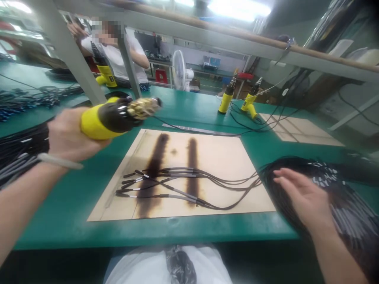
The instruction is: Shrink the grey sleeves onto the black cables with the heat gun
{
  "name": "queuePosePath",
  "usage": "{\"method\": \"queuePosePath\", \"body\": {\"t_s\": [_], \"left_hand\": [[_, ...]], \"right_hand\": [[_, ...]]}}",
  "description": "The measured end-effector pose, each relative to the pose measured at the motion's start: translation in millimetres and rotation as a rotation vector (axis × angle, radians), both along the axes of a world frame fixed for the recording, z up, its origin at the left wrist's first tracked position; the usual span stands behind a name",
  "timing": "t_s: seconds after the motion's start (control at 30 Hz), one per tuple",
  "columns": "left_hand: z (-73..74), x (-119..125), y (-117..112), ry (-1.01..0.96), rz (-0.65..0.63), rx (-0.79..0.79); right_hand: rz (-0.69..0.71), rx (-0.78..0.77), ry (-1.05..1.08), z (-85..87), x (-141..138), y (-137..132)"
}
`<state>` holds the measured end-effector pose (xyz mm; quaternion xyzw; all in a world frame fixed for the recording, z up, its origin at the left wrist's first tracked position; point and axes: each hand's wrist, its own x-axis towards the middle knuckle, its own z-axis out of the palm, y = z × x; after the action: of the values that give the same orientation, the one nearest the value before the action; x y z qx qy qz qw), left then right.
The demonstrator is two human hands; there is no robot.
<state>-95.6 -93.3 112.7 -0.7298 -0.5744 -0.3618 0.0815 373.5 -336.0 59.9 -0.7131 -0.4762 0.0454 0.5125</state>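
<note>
My left hand is wrapped round the yellow handle of a heat gun, its metal nozzle pointing right above the table. Below it lies a pale board with two dark scorched bands. Several black cables with grey sleeves and white labels run across this board, their connector ends at the left. My right hand is over the right-hand bundle of black cables, beside the board's right edge. Its fingers are stretched out, with nothing visible between them; whether they touch the bundle I cannot tell.
Two more yellow heat guns stand at the back of the green table. A second board lies at the right. More cables lie at the left. A metal frame crosses above; beyond it are a person and a fan.
</note>
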Motion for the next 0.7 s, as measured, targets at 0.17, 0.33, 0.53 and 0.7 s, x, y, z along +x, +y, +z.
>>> {"method": "queuePosePath", "body": {"t_s": [0.17, 0.33, 0.53, 0.7], "left_hand": [[87.0, 57.3, -40.8, 0.393, -0.276, 0.208], [138.0, 121.0, -77.3, 0.790, -0.598, 0.149], [143.6, 185.7, -111.5, 0.733, -0.936, -0.004], [132.5, 191.2, -124.0, 0.828, -1.006, 0.259]], "right_hand": [[0.121, 0.210, 0.141, 60.8, -1.6, 13.8], [0.536, 0.089, 0.051, 116.9, -59.2, 46.1], [0.892, 0.022, 0.004, 127.3, -127.2, 84.7], [0.844, 0.085, 0.069, 100.9, -121.7, 77.3]]}}
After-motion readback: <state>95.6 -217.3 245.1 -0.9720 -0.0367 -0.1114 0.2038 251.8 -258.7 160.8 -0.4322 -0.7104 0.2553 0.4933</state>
